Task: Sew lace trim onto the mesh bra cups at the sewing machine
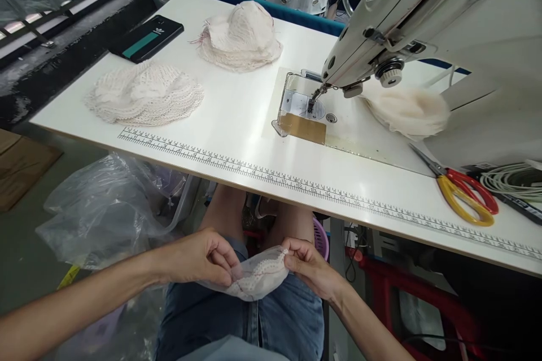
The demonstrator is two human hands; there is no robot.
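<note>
Over my lap, below the table edge, both hands hold a small cup-shaped piece of white lace and sheer mesh [265, 281] with a reddish line of stitching. My left hand [214, 259] pinches the mesh at its left end, fingers closed. At the other end, my right hand [307, 265] grips the lace edge between thumb and fingers. Stacks of similar pale cups lie on the table: a lace stack [146, 96] at the left and a second stack [241, 39] farther back. A beige mesh pile [417, 110] sits behind the needle area.
A sewing machine [389, 22] takes up the table's right side, its presser foot [312, 104] over the needle plate. Red-and-yellow scissors [461, 192] lie near the front right edge. A black phone [148, 38] lies at the back left. Plastic bags [114, 208] hang below left.
</note>
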